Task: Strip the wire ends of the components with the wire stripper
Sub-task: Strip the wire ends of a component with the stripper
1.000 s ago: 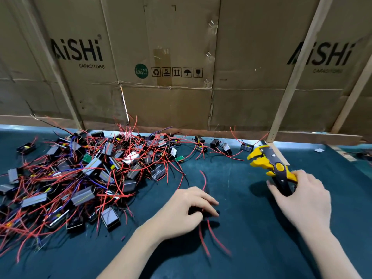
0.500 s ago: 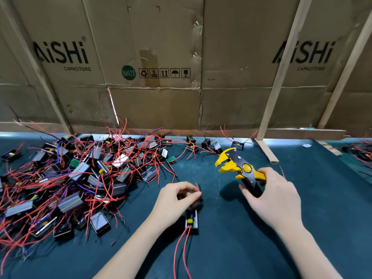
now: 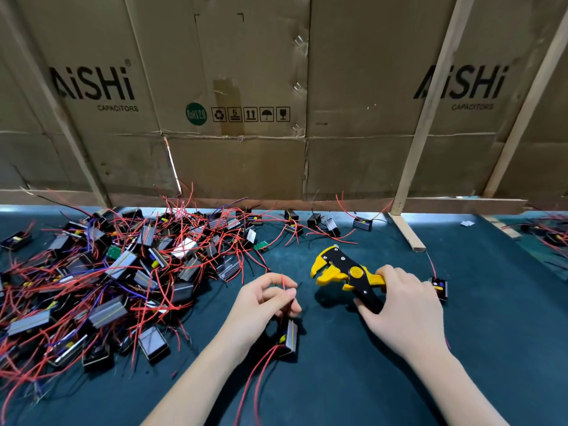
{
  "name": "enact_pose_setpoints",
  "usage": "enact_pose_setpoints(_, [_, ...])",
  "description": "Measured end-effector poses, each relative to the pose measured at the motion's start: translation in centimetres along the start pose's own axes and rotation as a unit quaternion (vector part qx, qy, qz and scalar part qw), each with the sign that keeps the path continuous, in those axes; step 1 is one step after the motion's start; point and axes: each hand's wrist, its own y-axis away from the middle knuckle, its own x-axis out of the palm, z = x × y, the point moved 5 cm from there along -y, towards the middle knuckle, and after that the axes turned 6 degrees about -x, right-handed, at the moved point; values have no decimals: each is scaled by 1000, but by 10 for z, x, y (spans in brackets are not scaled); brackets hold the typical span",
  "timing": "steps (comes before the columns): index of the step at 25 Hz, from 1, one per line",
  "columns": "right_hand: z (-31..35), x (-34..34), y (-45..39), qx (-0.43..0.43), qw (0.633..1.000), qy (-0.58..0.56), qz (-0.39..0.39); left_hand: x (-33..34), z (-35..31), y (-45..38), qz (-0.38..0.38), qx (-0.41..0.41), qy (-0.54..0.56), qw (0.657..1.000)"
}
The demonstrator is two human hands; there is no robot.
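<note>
My left hand pinches a thin red wire whose end points up between thumb and fingers. That wire belongs to a small black component hanging just below the hand, with two more red wires trailing down toward me. My right hand grips the handles of the yellow and black wire stripper. Its jaws point left and stand apart, a short gap right of the held wire end.
A large tangle of components with red wires covers the left of the dark green table. One component lies just right of my right hand. Several more sit along the cardboard wall. A wooden strip lies at back right.
My left hand lifted the component off the table and now pinches one wire upright. My right hand brought the stripper left and nearer, toward the wire.
</note>
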Motion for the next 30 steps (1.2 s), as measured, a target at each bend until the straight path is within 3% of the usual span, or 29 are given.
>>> enact_pose_setpoints(5, [2, 0, 1, 1, 1000, 2, -12, 3, 2, 1, 17, -11, 17, 1000])
enact_pose_setpoints(18, [21, 3, 4, -38, 999, -13, -8, -2, -3, 1, -70, 24, -62, 995])
enact_pose_setpoints(30, [25, 2, 4, -23, 1000, -15, -6, 0, 1, -1, -26, 39, -63, 997])
